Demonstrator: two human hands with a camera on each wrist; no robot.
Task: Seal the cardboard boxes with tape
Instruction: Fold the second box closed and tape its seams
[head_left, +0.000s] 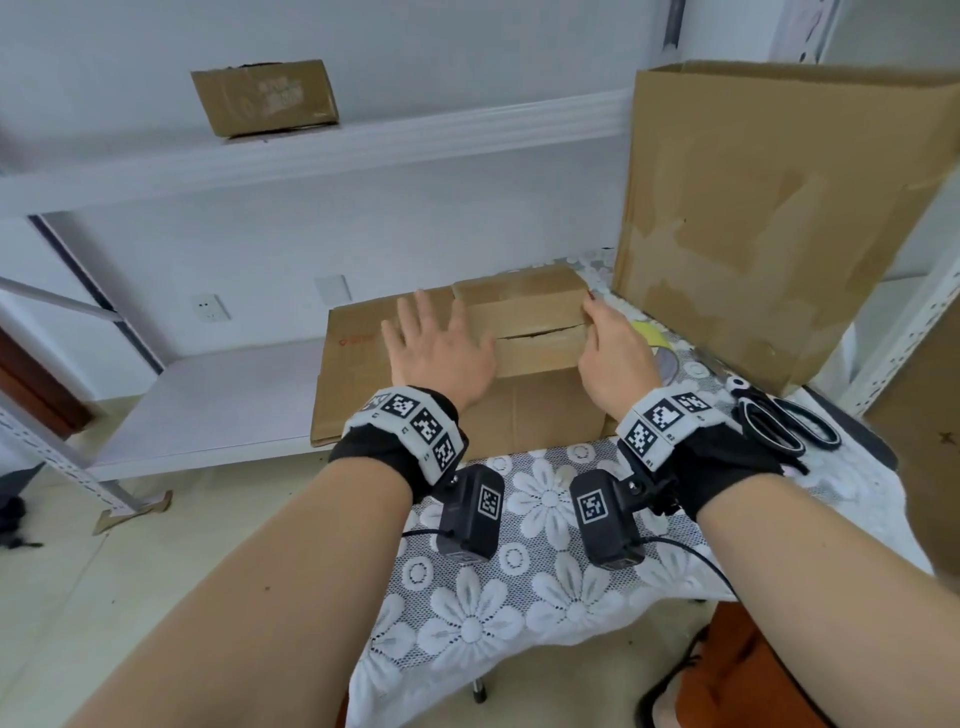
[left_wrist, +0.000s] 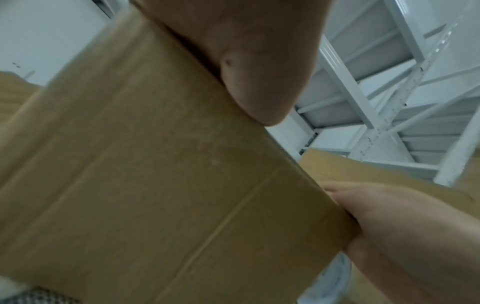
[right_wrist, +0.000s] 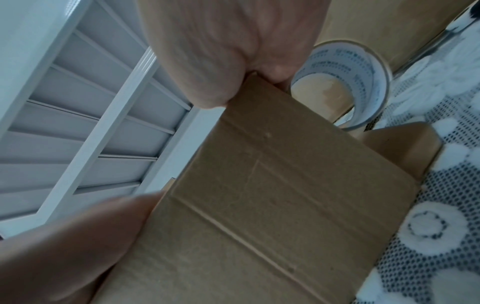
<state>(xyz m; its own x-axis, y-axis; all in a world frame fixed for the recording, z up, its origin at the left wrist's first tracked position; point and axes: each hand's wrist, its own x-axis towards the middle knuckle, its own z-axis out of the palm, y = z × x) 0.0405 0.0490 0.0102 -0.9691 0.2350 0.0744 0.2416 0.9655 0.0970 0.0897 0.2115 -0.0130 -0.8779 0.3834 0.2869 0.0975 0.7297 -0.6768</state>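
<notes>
Small cardboard box (head_left: 524, 332) on lace-covered surface (head_left: 545, 519), top seam gapped, untaped. Left hand (head_left: 441, 348) flat, fingers spread, pressing box's left end. Right hand (head_left: 613, 358) curled over box's right end, gripping edge. Tape roll (right_wrist: 345, 86) just right of box. Scissors (head_left: 784, 421) farther right, near surface edge. Big open carton (head_left: 769, 208) right behind box, crowding that side. Flattened cardboard (head_left: 358, 374) left of box.
</notes>
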